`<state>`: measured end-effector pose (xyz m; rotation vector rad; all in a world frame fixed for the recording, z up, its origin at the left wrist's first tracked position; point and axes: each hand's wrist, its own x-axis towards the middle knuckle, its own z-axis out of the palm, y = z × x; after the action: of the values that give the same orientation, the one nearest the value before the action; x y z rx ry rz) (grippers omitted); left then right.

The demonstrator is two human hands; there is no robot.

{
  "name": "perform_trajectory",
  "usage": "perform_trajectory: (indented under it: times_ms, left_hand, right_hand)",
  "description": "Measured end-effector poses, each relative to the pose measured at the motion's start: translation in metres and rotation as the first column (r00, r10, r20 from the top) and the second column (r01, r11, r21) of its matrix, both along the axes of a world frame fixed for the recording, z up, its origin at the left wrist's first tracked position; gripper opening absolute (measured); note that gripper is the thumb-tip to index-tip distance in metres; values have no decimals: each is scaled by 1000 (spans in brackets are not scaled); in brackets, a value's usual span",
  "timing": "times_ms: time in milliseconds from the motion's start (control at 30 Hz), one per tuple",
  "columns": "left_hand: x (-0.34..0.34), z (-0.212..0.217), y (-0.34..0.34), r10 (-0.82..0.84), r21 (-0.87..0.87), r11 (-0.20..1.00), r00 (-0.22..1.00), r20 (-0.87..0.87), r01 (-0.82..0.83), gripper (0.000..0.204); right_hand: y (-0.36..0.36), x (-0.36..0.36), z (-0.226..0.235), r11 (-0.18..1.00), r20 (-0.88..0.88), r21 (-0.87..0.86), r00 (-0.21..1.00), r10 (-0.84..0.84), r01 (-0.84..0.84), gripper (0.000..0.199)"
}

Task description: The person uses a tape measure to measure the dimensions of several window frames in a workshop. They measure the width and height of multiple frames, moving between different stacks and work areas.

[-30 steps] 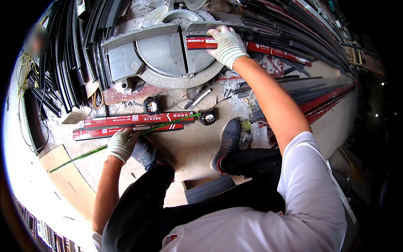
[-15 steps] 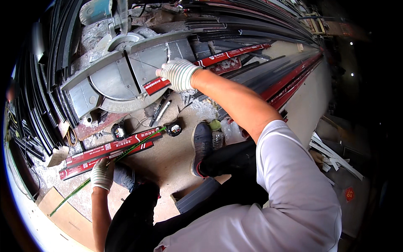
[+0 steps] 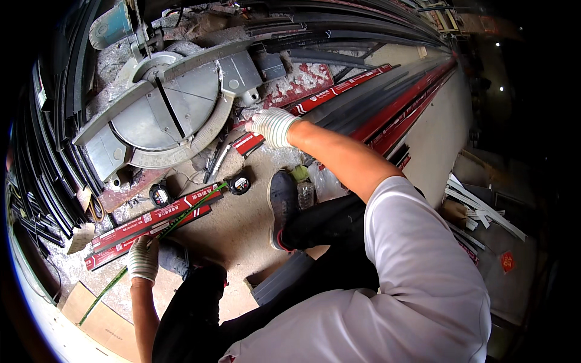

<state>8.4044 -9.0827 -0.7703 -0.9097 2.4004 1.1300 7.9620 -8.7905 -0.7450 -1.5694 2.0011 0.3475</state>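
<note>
My right hand (image 3: pixel 275 126), in a white striped glove, is closed round a long red-faced profile strip (image 3: pixel 330 92). The strip's near end sticks out just below the hand, beside the round metal table of a mitre saw (image 3: pixel 172 109). My left hand (image 3: pixel 144 260), gloved the same way, is closed on the green tape blade (image 3: pixel 181 221) of a tape measure (image 3: pixel 239 184). The blade slants across two shorter red-faced strips (image 3: pixel 151 222) on the floor and continues past the hand to lower left. My left fingertips are partly hidden.
A second tape measure (image 3: pixel 160 195) lies above the short strips. Pens (image 3: pixel 218 162) rest by the saw. Black profiles (image 3: pixel 54 115) line the left side, and more long profiles (image 3: pixel 387 109) extend to far right. Cardboard (image 3: pixel 109 317) lies at lower left; a grey box (image 3: pixel 281 278) stands between my legs.
My right hand has drawn the long strip rightward and toward me, off the saw table. My left hand stays by the short strips on the tape blade. The view has shifted slightly.
</note>
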Motion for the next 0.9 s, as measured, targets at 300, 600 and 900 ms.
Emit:
perform_trajectory:
  times_ms: [300,600,900]
  left_hand:
    - [3,2,1,-20,-10,1000,1000,8,20,18]
    - [3,2,-2,-21,18,1000,997,79,20,25]
    - [9,5,-1,22,71,997,998,56,-26,22]
  right_hand:
    - [46,-24,-28,978,-278,60,945,-174,198,25]
    - [35,-22,-11,976,-321,68,930,-176,208,63]
    - [10,90,4,996,6,-67,999,54,-53,59]
